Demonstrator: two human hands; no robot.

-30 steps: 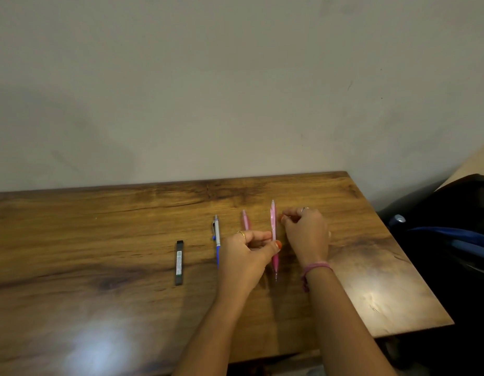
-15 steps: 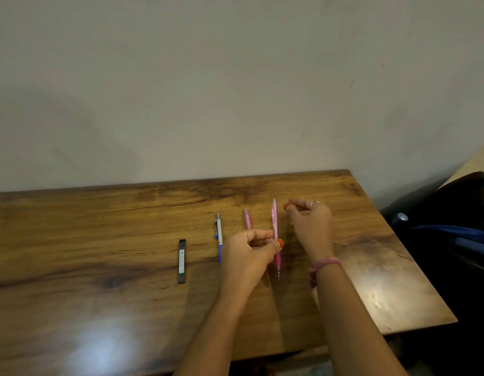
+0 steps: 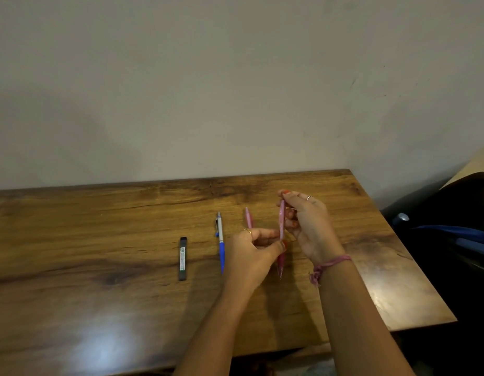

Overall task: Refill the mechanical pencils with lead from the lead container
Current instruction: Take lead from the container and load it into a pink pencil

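A pink mechanical pencil [image 3: 281, 234] stands nearly upright, tip down. Another pink pencil [image 3: 248, 217], a blue-white pencil [image 3: 220, 240] and the black lead container [image 3: 182, 258] lie flat.

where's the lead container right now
In the head view the lead container lies flat on the wooden table, left of the blue and white pencil, untouched by either hand.

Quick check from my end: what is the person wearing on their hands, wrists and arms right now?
Both forearms are bare, with no sleeves in view. The left hand has a gold-coloured ring on one finger and orange-red polish on the thumbnail. The right hand has a thin silver-coloured ring, orange-red nail polish too, and a pink thread bracelet tied at the wrist with a loose tail hanging.
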